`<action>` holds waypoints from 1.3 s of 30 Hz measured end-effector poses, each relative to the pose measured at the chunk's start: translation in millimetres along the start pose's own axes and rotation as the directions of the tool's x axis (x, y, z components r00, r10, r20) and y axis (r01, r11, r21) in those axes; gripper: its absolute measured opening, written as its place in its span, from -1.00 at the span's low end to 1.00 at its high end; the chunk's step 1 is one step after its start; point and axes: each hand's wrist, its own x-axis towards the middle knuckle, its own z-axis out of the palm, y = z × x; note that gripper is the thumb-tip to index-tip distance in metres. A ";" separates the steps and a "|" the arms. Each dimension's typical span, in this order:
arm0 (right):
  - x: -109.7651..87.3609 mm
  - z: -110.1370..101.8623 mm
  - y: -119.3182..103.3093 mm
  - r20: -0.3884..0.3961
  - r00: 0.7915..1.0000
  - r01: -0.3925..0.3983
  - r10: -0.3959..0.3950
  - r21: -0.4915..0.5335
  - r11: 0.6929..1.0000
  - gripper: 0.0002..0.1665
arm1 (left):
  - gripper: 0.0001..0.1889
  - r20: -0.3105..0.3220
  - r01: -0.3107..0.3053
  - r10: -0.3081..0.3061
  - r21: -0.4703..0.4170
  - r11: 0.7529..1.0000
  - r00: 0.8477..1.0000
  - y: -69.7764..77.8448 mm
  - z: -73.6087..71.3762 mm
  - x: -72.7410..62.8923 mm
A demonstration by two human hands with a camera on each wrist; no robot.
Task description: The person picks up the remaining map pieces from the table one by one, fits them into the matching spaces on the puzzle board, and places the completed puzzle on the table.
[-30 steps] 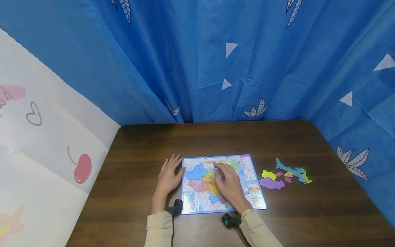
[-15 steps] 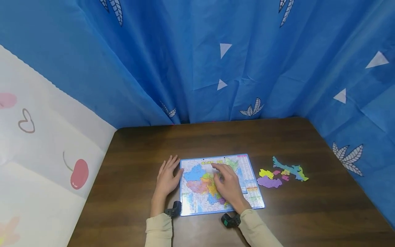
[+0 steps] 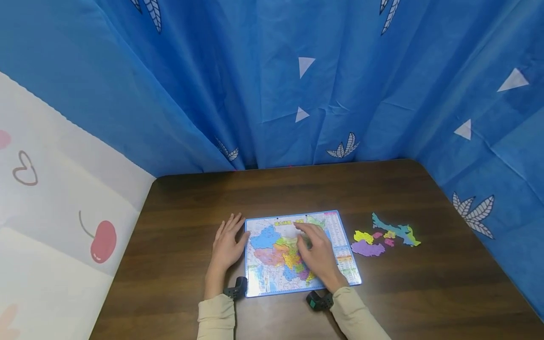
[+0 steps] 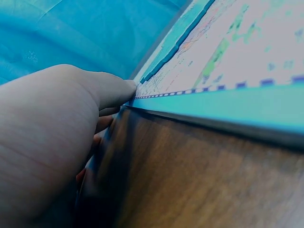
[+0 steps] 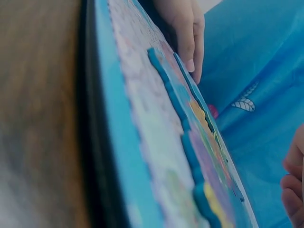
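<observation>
A map puzzle board (image 3: 255, 284) with a blue rim lies on the table, with coloured map pieces set in its middle. My left hand (image 3: 226, 248) lies along the board's left edge with its fingers spread. In the left wrist view, the thumb (image 4: 116, 89) touches the board's corner region. Over the right half of the board is my right hand (image 3: 319, 252), index finger reaching out and thumb apart from it. No piece shows between them. The curled lower fingers (image 5: 293, 185) of this hand show at the right wrist view's edge.
Right of the board lie several loose puzzle pieces: a purple one (image 3: 368, 248), a yellow one (image 3: 363, 237), small pink ones, and a long teal one (image 3: 393, 230). A blue curtain (image 3: 272, 94) hangs behind the brown table (image 3: 191, 198); a white printed cloth (image 3: 55, 203) hangs at left.
The head view has turned slightly, so the scene shifts left. My right hand has moved a little to the right over the board. The left hand stays at the board's edge.
</observation>
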 end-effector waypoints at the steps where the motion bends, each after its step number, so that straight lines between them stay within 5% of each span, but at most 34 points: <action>1: 0.2 -0.7 0.2 -0.006 1.000 0.003 -0.003 -0.003 1.000 -0.54 | -0.45 -0.005 -0.003 0.003 -0.002 1.000 1.000 0.2 -0.3 -0.3; 39: 2.7 -49.1 28.1 -0.103 0.994 -0.056 0.047 -0.084 0.995 -0.58 | -0.45 0.017 0.018 -0.018 -0.022 1.000 1.000 0.1 -0.8 0.6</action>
